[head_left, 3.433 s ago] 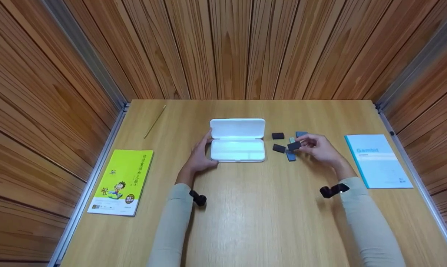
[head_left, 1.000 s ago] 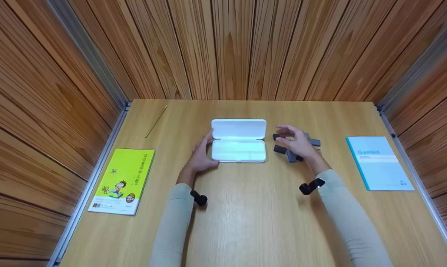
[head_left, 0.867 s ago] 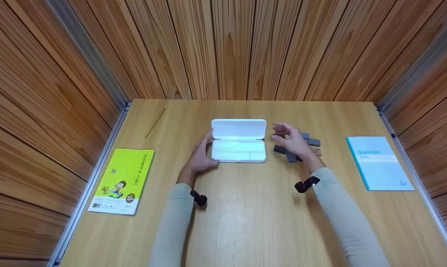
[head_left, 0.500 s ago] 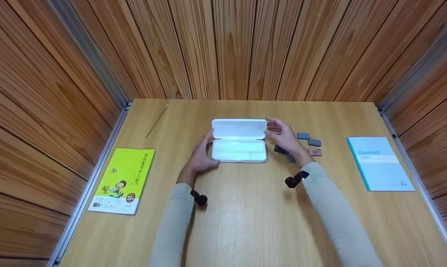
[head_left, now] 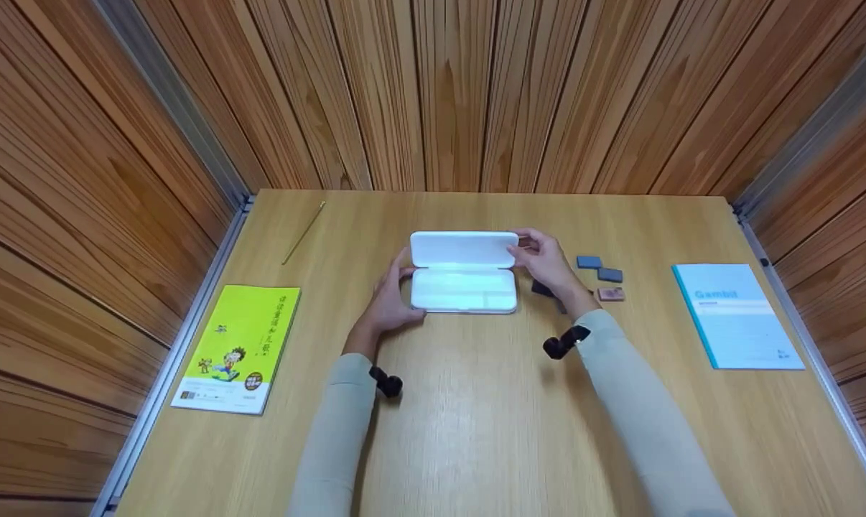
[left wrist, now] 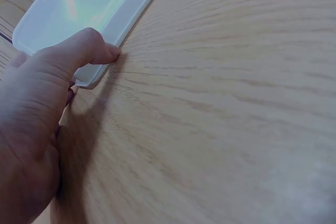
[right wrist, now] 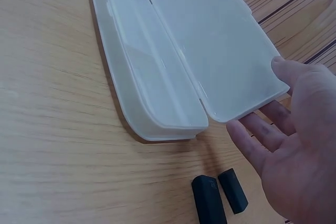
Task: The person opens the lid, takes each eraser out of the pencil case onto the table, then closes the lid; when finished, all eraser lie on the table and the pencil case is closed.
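A white plastic pencil case [head_left: 464, 311] lies open, its hinged lid [head_left: 458, 249] laid back behind the base. My left hand [head_left: 388, 305] grips the case's left end, thumb at the front corner and fingers round behind; the left wrist view shows the thumb [left wrist: 100, 51] on the front edge. My right hand [head_left: 551, 271] pinches the lid's right end. In the right wrist view its thumb [right wrist: 294, 69] lies on the inner face, with fingers [right wrist: 257, 135] underneath. A divided base shows inside, without contents. Two black blocks [right wrist: 208, 200] lie below this hand.
Right of the case lie two blue-grey blocks [head_left: 588, 262] and a brownish block [head_left: 610, 294]; dark ones [head_left: 541, 289] are partly hidden by the right hand. A pale blue book [head_left: 738, 316] lies far right, a yellow-green book [head_left: 239, 348] left, a thin stick [head_left: 302, 233] behind it.
My right hand has let go of a dark block, moved left from the blocks and taken hold of the lid's right end. The left hand keeps its grip on the case.
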Available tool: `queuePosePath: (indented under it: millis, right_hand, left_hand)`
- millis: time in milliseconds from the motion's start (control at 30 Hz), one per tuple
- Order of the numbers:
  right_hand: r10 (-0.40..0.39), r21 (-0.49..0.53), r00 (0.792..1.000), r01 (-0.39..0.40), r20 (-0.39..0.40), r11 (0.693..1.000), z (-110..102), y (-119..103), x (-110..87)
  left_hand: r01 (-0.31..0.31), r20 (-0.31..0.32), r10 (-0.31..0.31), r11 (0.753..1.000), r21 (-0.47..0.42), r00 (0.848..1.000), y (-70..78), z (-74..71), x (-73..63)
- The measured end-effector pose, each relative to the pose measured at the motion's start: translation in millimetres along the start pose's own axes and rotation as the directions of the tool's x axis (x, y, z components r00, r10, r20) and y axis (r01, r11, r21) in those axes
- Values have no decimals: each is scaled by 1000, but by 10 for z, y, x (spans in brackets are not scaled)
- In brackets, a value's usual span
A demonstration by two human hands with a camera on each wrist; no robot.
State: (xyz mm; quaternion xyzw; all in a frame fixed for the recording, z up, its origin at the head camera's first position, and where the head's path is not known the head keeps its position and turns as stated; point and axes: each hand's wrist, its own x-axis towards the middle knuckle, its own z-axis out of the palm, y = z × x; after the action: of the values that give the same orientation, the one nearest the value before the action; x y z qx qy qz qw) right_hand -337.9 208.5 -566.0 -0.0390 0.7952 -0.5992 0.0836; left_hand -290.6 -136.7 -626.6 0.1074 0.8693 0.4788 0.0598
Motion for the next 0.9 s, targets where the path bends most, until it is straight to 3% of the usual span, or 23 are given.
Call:
queuePosePath:
  millis: [267, 667, 900]
  right_hand:
    - [4, -40, 999, -2, 35, 999, -13, 5, -61]
    - [37, 2, 980, -38, 195, 999, -75, 7, -205]
    - [15, 2, 965, -16, 261, 1000, -68, 20, -272]
  left_hand:
    - [-10, 11, 10, 1000, 1, 1000, -6, -8, 17]
    - [35, 20, -35, 999, 36, 999, 27, -9, 12]
    - [-21, 8, 21, 1000, 8, 1000, -6, -10, 26]
